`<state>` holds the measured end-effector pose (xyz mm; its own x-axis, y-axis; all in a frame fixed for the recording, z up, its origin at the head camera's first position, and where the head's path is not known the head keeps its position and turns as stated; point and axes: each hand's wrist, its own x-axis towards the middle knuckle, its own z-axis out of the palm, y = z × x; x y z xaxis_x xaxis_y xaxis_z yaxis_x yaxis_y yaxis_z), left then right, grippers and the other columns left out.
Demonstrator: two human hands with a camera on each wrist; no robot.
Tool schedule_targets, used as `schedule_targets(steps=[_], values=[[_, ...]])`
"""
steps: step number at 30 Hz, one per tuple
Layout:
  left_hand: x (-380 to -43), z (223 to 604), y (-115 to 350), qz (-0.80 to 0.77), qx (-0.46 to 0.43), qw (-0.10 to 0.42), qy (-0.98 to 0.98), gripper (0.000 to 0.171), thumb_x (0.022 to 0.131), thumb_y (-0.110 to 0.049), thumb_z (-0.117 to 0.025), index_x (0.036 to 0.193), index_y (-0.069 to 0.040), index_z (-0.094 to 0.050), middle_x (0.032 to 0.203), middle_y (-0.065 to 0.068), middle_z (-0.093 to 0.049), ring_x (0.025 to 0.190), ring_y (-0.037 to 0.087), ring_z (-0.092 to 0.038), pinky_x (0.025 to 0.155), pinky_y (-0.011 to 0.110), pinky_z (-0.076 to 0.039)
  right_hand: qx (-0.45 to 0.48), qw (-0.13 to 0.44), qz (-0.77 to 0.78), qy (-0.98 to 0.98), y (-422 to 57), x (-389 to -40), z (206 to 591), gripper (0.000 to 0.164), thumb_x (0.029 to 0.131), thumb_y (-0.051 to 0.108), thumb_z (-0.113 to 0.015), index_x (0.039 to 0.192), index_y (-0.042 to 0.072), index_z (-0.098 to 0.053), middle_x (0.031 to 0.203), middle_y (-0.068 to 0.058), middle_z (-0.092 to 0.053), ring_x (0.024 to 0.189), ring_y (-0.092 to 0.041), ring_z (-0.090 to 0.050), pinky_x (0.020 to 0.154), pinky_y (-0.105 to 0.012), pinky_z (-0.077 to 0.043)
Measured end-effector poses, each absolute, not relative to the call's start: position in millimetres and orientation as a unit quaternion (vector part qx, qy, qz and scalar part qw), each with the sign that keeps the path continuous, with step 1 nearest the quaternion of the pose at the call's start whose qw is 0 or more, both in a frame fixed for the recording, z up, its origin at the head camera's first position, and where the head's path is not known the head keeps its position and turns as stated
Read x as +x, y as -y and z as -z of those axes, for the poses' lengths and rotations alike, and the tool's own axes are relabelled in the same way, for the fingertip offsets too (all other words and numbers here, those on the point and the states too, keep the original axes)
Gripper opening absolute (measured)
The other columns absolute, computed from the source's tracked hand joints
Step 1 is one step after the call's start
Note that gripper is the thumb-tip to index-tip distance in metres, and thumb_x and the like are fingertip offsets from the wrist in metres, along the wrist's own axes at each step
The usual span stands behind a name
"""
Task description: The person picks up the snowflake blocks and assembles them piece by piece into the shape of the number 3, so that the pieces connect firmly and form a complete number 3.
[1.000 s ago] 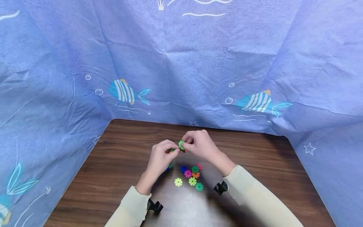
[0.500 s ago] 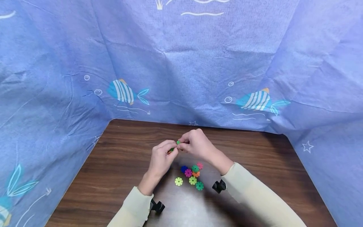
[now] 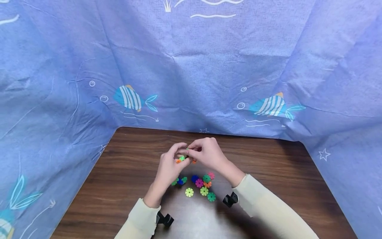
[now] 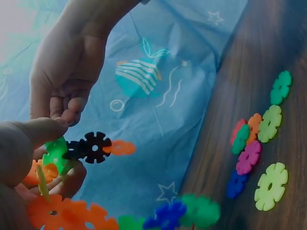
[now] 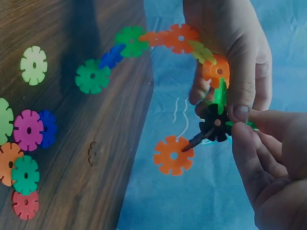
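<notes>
My left hand holds a chain of interlocking notched plastic discs above the table. In the right wrist view, its thumb is at the black disc, beside a bright green disc. A dark disc and an orange disc hang off that end. The other end curves away through orange, yellow and green to a blue disc and a green disc. My right hand pinches another green disc edge-on at the black disc's rim; its fingers cover most of it.
Loose discs lie on the wooden table nearer the body, among them a yellow disc, a magenta disc and a green disc. A blue cloth with fish hangs round the table's back and sides.
The green disc in my right hand has moved left to the chain and turned edge-on. My left fingers have lifted, and the chain's green and blue end shows below that hand.
</notes>
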<state>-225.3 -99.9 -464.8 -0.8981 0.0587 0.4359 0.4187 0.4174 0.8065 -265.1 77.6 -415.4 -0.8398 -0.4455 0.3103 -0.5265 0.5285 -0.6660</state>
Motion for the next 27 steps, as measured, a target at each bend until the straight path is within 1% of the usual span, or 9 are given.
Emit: schedule_targets(steps=[3,6,9,12,16,19,21,25,27], values=[[-224.8,466.8,99.1,0.511,-0.153,0.184,0.826,0.036,0.084,-0.014,-0.086,0.117,-0.014,-0.072,0.094,-0.002,-0.078,0.083,0.014,-0.075,0.072,0.031,-0.060,0.280,0.037,-0.409,0.868,-79.6,-263.9,414.7,0.006,0.091,0.022,-0.079,0.088,0.018,-0.082,0.072,0.013,-0.073,0.059,-0.001,-0.065,0.053,-0.024,-0.053],[-226.7,470.1,99.7,0.500,-0.161,0.196,0.828,0.033,0.084,-0.014,-0.085,0.115,-0.012,-0.074,0.091,-0.001,-0.078,0.080,0.012,-0.074,0.069,0.026,-0.059,0.287,0.015,-0.431,0.856,-89.5,-265.9,417.7,0.007,0.091,0.028,-0.080,0.090,0.021,-0.081,0.075,0.011,-0.074,0.061,-0.008,-0.067,0.055,-0.026,-0.054],[-230.6,474.9,102.9,0.498,-0.156,0.185,0.833,0.032,0.086,-0.017,-0.085,0.116,-0.012,-0.074,0.092,-0.001,-0.078,0.080,0.012,-0.074,0.068,0.026,-0.059,0.276,-0.004,-0.461,0.843,-108.9,-269.2,427.5,0.011,0.094,0.030,-0.077,0.096,0.020,-0.080,0.081,0.004,-0.076,0.063,-0.019,-0.069,0.057,-0.030,-0.057],[-234.3,479.2,108.1,0.499,-0.139,0.159,0.840,0.034,0.088,-0.020,-0.084,0.120,-0.016,-0.074,0.096,-0.003,-0.079,0.084,0.013,-0.074,0.069,0.026,-0.058,0.244,0.001,-0.470,0.848,-131.5,-270.9,445.1,0.011,0.095,0.029,-0.076,0.098,0.019,-0.080,0.085,0.001,-0.076,0.063,-0.023,-0.068,0.057,-0.030,-0.057],[-239.4,483.6,115.1,0.508,-0.115,0.126,0.845,0.035,0.090,-0.023,-0.082,0.123,-0.022,-0.074,0.100,-0.005,-0.078,0.088,0.015,-0.073,0.063,0.025,-0.054,0.220,-0.015,-0.455,0.863,-154.5,-269.2,475.6,0.013,0.092,0.024,-0.079,0.100,0.014,-0.080,0.084,0.004,-0.075,0.065,-0.016,-0.067,0.058,-0.028,-0.056],[-242.2,485.9,119.5,0.524,-0.103,0.104,0.839,0.035,0.090,-0.025,-0.082,0.125,-0.024,-0.074,0.103,-0.004,-0.078,0.092,0.016,-0.073,0.058,0.025,-0.050,0.234,-0.044,-0.432,0.870,-162.3,-265.8,498.6,0.018,0.089,0.021,-0.081,0.102,0.008,-0.079,0.082,0.005,-0.074,0.067,-0.010,-0.067,0.061,-0.027,-0.056],[-243.6,486.2,122.5,0.538,-0.101,0.086,0.833,0.036,0.090,-0.026,-0.081,0.126,-0.024,-0.073,0.104,-0.002,-0.079,0.094,0.018,-0.073,0.056,0.026,-0.047,0.243,-0.053,-0.412,0.877,-163.2,-262.9,511.9,0.019,0.088,0.021,-0.082,0.102,0.008,-0.078,0.081,0.007,-0.073,0.068,-0.006,-0.065,0.062,-0.025,-0.055],[-245.3,485.5,126.0,0.574,-0.103,0.051,0.811,0.038,0.091,-0.023,-0.080,0.128,-0.018,-0.072,0.108,0.006,-0.078,0.094,0.022,-0.074,0.062,0.025,-0.052,0.245,-0.064,-0.386,0.887,-160.3,-257.9,533.4,0.020,0.085,0.021,-0.085,0.100,0.010,-0.078,0.082,0.008,-0.070,0.069,-0.005,-0.063,0.063,-0.024,-0.053],[-245.9,484.6,126.5,0.591,-0.104,0.039,0.799,0.039,0.091,-0.021,-0.080,0.129,-0.015,-0.072,0.110,0.010,-0.077,0.094,0.022,-0.075,0.068,0.025,-0.055,0.247,-0.059,-0.364,0.896,-158.4,-256.5,541.2,0.021,0.083,0.023,-0.087,0.099,0.013,-0.079,0.084,0.008,-0.068,0.072,-0.006,-0.061,0.065,-0.023,-0.052]])
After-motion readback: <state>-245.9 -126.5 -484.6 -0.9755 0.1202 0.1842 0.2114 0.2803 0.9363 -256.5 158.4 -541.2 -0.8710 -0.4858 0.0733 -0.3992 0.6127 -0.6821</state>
